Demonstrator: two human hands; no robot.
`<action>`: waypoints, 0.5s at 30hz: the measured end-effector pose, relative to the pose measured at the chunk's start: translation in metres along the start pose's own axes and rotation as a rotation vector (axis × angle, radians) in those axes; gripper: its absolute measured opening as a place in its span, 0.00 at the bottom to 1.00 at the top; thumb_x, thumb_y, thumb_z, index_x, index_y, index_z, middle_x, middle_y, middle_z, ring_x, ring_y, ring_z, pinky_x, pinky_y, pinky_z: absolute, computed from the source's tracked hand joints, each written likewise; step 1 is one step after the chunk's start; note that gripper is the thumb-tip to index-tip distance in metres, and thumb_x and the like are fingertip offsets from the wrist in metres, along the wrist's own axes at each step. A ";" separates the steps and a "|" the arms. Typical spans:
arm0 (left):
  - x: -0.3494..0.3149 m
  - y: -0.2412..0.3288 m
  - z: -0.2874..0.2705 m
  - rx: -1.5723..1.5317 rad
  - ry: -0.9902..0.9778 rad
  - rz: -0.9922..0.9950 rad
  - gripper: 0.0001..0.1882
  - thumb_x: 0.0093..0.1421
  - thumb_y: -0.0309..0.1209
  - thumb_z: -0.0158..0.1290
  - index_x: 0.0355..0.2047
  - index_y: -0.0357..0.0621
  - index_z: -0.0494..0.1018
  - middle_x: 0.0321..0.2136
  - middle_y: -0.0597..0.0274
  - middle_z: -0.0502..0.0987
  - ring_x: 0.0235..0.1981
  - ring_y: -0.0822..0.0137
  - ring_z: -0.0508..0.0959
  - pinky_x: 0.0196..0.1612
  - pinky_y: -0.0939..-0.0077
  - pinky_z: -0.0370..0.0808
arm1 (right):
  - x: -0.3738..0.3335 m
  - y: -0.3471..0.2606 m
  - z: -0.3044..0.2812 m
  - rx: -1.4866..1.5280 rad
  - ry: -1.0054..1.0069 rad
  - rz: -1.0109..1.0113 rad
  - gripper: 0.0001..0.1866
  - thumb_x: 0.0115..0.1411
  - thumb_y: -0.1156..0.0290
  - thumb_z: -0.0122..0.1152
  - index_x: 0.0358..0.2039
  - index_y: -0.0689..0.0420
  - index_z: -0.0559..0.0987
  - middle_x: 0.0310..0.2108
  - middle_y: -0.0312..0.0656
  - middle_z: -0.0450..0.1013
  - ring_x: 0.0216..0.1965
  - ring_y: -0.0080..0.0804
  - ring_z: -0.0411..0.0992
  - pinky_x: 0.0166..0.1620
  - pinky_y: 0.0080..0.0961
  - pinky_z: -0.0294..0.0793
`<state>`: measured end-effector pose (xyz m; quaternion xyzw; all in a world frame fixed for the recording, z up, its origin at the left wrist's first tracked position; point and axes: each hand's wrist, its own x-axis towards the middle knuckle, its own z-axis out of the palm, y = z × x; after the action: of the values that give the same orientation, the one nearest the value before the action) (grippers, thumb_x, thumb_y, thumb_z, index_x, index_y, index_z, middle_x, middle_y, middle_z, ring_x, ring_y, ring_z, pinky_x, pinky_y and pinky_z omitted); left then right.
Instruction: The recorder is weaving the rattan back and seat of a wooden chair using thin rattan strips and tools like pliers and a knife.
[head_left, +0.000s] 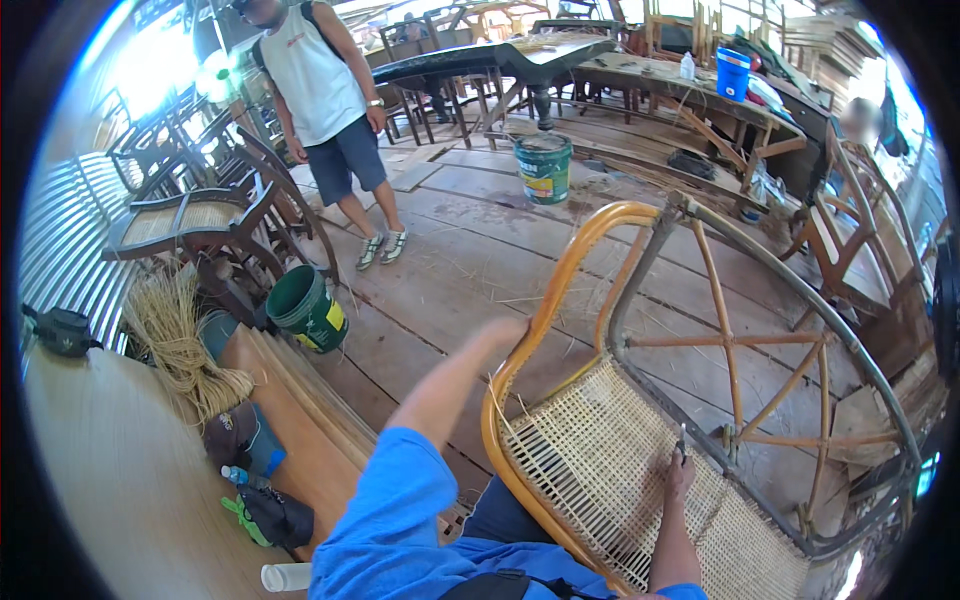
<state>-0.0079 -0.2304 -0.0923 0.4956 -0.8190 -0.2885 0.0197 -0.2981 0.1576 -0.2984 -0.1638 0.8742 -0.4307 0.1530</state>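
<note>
A rattan chair frame (548,305) with a half-woven cane seat (610,440) leans across my lap. Loose cane strands (520,402) stick out along its left edge. My left hand (500,338), blurred, is at the left side of the bent rattan rim; its fingers cannot be made out. Over the weave, my right hand (679,478) is closed round a small dark pointed tool (682,446), its pale tip pointing away from me. Part of the seat's lower edge is hidden by my right arm and blue shirt.
A green bucket (307,310) stands left beside a bundle of cane strips (185,345); another bucket (543,168) is farther ahead. A person (315,90) stands at the far left. Stacked chairs (190,222), a long table (490,62) and a blue pail (733,75) lie beyond.
</note>
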 end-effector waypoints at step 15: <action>-0.170 0.255 -0.178 0.438 -0.807 0.366 0.22 0.58 0.50 0.48 0.45 0.49 0.74 0.37 0.60 0.78 0.34 0.68 0.79 0.36 0.73 0.76 | -0.009 -0.009 -0.002 0.044 0.026 -0.115 0.19 0.58 0.59 0.52 0.25 0.65 0.73 0.16 0.42 0.67 0.19 0.33 0.64 0.25 0.32 0.63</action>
<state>-0.0690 -0.0834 0.2246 0.1850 -0.8763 -0.2702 -0.3535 -0.2896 0.1576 -0.2894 -0.2049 0.8556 -0.4601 0.1199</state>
